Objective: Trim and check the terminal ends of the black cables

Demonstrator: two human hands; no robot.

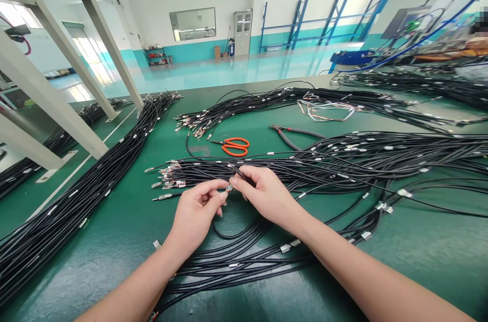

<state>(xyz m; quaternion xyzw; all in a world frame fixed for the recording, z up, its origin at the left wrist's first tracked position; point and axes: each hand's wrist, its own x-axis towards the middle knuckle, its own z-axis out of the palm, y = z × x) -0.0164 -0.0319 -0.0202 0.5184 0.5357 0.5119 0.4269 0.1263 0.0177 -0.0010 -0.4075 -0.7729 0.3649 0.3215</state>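
My left hand [198,209] is closed in a pinch on a cable end [229,188], where small coloured wires show at the tip. Close beside it, my right hand [269,194] has its thumb and fingers closed around a slim dark tool [243,174] with a pointed tip; its exact kind is not clear. The right fingertips touch or nearly touch the cable end. Just beyond both hands lies a bundle of black cables [213,172] with bare, metal-tipped ends on the left. Nearer to me, more black cables [236,256] curve beneath my wrists.
Orange-handled scissors [235,147] and open cutting pliers [293,135] lie behind the bundle. Further cable bundles stretch along the left [114,169] and the back [247,101]. White frame posts [57,93] rise at left. Part of another person shows at far right.
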